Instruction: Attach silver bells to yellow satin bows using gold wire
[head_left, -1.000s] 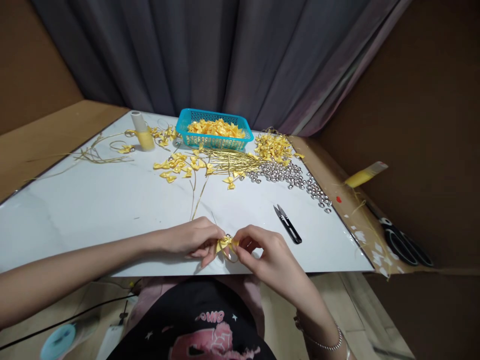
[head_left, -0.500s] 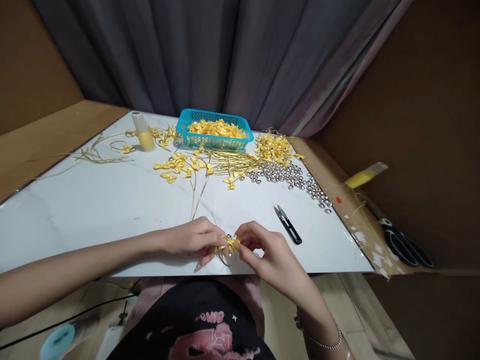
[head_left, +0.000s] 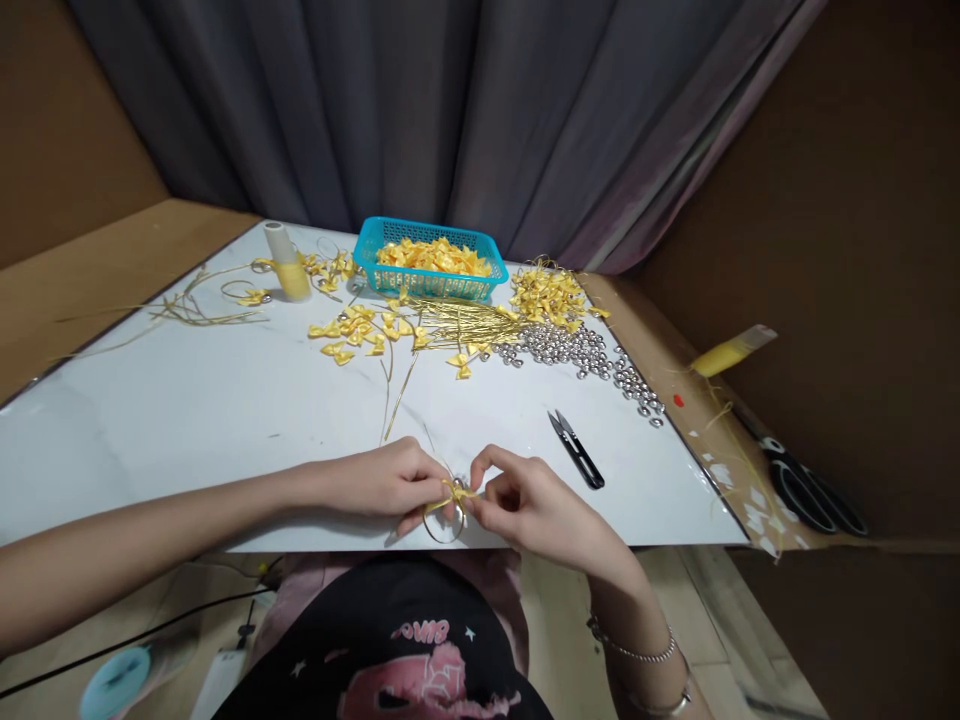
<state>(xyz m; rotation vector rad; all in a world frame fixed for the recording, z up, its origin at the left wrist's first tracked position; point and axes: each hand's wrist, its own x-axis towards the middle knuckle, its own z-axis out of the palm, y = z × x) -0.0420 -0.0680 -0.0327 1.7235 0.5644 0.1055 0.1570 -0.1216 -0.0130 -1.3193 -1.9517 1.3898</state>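
Close to the table's front edge, my left hand (head_left: pixel 409 485) pinches a yellow ribbon bow (head_left: pixel 459 492) with a gold cord loop (head_left: pixel 443 541) hanging from it. From the other side, the thumb and fingertips of my right hand (head_left: pixel 517 497) are closed on the right end of the same bow. A small shiny silver bead shows just behind the bow, partly hidden by it. Black thread snips (head_left: pixel 576 450) lie to the right of my right hand, blades pointing away. A loose gold cord (head_left: pixel 401 398) lies beyond my left hand.
A blue basket (head_left: pixel 431 277) of yellow bows stands at the back. Around it are loose bows (head_left: pixel 358 328), gold cords (head_left: pixel 469 322), silver beads (head_left: pixel 562 345) and a bow pile (head_left: pixel 547 295). A yellow thread spool (head_left: pixel 289 265) stands left; scissors (head_left: pixel 802 490) lie at the right edge.
The bow has turned between my fingers, and its cord loop now hangs lower and wider to the left. My right hand's fingers have curled in more tightly.
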